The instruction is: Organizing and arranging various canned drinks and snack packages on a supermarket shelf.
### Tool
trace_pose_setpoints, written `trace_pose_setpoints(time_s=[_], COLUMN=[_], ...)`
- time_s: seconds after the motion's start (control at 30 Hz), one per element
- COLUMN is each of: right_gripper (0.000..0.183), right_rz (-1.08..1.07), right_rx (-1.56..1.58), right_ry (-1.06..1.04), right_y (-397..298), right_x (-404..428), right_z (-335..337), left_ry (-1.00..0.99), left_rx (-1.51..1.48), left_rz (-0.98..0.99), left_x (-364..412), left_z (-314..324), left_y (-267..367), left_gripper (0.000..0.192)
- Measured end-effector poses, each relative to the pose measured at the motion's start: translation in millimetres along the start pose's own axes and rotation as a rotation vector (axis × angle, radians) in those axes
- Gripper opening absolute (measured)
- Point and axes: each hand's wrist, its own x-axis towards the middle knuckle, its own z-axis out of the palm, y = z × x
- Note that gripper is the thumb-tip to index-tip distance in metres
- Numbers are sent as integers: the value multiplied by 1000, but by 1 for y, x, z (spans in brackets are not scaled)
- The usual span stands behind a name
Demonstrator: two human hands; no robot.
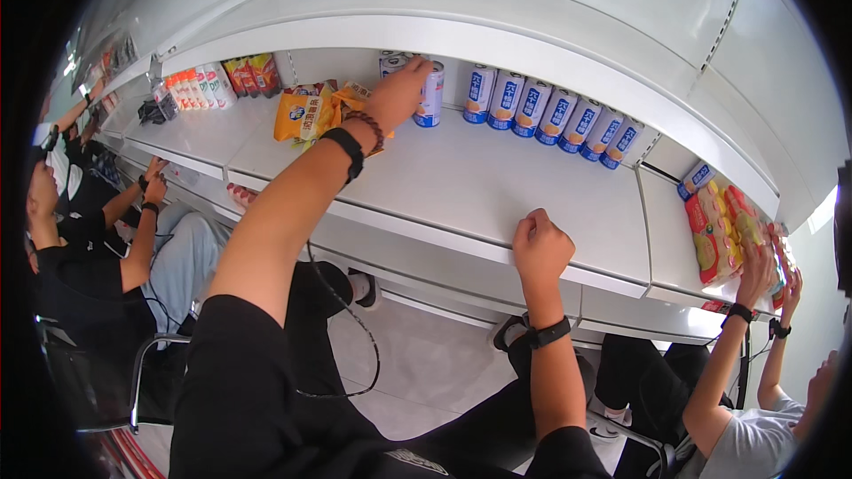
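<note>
My left hand point(399, 98) reaches to the back of the white shelf point(452, 173), fingers curled over the top of a tall blue-and-white drink can point(431, 103). That can stands upright, its left side partly hidden by the hand. Behind my fingers, another can point(393, 64) shows only its top part. To the right, several matching cans point(529, 108) stand upright in a row along the back. My right hand point(544, 246) is curled into a loose fist at the shelf's front edge, with nothing visible in it. Orange snack bags point(303, 116) lie left of my left wrist.
An upper shelf's front lip point(466, 36) overhangs the cans. White bottles point(206, 86) and red-and-yellow packs point(253, 75) stand farther left. At right, a co-worker's hands point(757, 273) touch red-and-yellow multipacks point(712, 233). Another person point(93, 266) sits at left. A black cable point(376, 346) loops below my left arm.
</note>
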Motion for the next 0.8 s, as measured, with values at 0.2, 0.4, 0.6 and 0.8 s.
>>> trace_pose_setpoints(time_s=[0.2,0.4,0.6,0.8], right_gripper=[11,11,11,10], right_rz=[18,2,-23,12], right_rx=[-42,-28,-19,-55], right_ry=[47,10,-1,2], right_y=[-6,-1,-2,-4], right_x=[0,3,3,2], right_z=[3,1,0,-1], left_ry=[12,89,99,-179], left_rx=[-282,-201,-4,-723], left_rz=[-126,-63,94,70], left_x=[32,50,40,-70], left_z=[36,57,45,-21], left_y=[2,13,4,102], left_gripper=[42,38,36,30])
